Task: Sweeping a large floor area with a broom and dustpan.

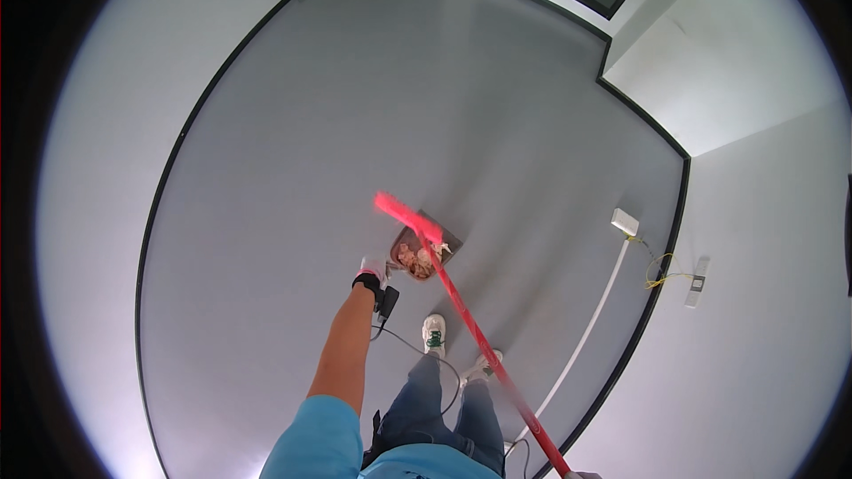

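Note:
My left hand (374, 268), in a light glove with a black wrist strap, is closed at the near-left side of a dustpan (454, 241), apparently on its handle. Crumpled pinkish and brown scraps (413, 259) lie inside the pan. A broom (470, 324) with a red pole slants across the view, and its bright pink-red head (399, 210) hangs over the pan's far edge, slightly blurred. Only a sliver of my right hand (582, 475) shows at the lower edge, around the top of the pole; its fingers are mostly cut off.
Grey floor (293, 151) spreads around me, bordered by black skirting along white walls. On the right, a white box (625, 222) joins a white cable strip (586, 328) and a yellow cord (655, 270) to a wall socket (698, 282). A thin cable hangs from my left wrist.

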A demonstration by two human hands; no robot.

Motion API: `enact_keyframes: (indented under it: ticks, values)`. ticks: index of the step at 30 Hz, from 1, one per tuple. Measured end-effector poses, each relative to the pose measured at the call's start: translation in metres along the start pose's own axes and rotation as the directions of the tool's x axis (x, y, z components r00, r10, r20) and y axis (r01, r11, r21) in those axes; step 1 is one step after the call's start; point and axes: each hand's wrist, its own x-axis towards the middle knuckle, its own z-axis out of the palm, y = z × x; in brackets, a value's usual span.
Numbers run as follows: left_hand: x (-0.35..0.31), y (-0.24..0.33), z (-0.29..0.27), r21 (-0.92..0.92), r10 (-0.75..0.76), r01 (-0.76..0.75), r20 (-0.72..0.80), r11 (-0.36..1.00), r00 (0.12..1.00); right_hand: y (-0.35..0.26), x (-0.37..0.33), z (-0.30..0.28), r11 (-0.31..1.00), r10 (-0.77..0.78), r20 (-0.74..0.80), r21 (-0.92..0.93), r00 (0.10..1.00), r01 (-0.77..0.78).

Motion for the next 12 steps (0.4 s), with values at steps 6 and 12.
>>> enact_keyframes:
  ticks: [6,12]
  values:
    - [-0.084,-0.022,-0.013,0.315,0.116,-0.115,0.016,0.942,0.993,0.007,0.063,-0.003,0.983,-0.15,-0.013,-0.114,0.989,0.147]
    - [-0.119,-0.116,-0.049,0.748,0.444,-0.388,0.14,0.538,0.885,0.053,0.181,0.076,0.946,-0.285,-0.136,-0.198,0.949,0.255]
